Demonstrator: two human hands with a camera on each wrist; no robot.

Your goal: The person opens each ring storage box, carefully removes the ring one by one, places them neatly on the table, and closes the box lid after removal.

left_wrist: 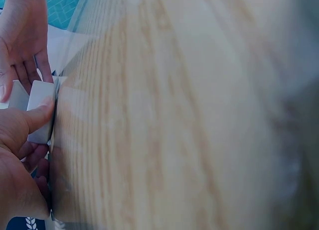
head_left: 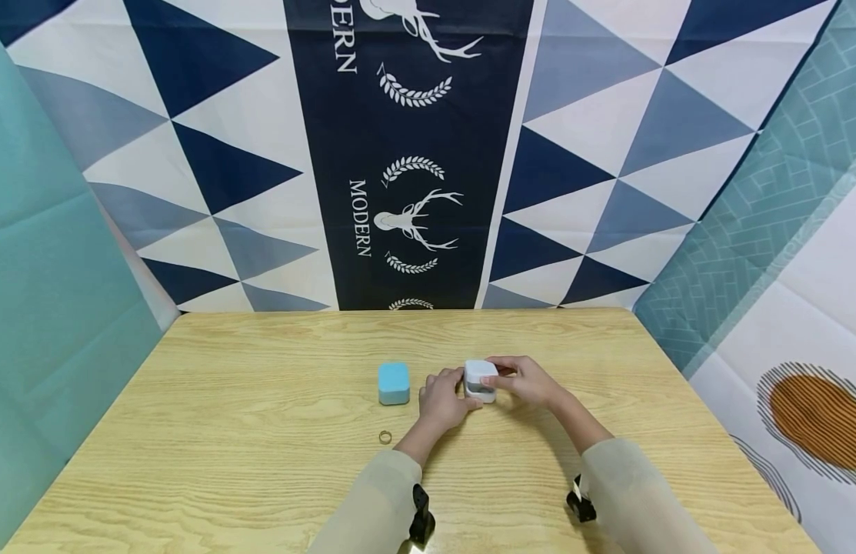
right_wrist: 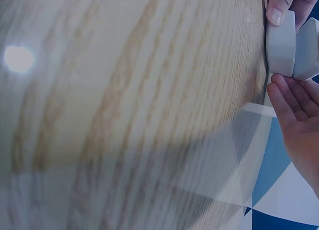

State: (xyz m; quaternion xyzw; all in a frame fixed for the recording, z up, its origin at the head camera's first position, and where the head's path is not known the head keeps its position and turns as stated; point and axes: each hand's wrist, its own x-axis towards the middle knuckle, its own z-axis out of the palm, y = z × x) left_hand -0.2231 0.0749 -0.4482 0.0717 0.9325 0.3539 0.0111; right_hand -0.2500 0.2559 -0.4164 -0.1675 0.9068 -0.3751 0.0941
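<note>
A small white box (head_left: 479, 368) with rounded corners stands on the table, its lid (right_wrist: 307, 53) tilted up from the base (right_wrist: 280, 48). My left hand (head_left: 441, 400) grips the base from the left, with the thumb across its front in the left wrist view. From the right, my right hand (head_left: 531, 381) holds the lid between thumb and fingers. The inside of the box is hidden from me. Left of the hands sits a light-blue box (head_left: 394, 384) of similar shape, closed. A gold-coloured ring (head_left: 385, 442) lies on the wood nearer to me, beside my left wrist.
The wooden table (head_left: 227, 431) reaches back to a patterned cloth (head_left: 428, 154). Teal cloth (head_left: 61, 269) hangs along the left side, and another patterned cloth (head_left: 781, 308) runs along the right. Black straps with small devices (head_left: 421, 519) sit at my sleeves.
</note>
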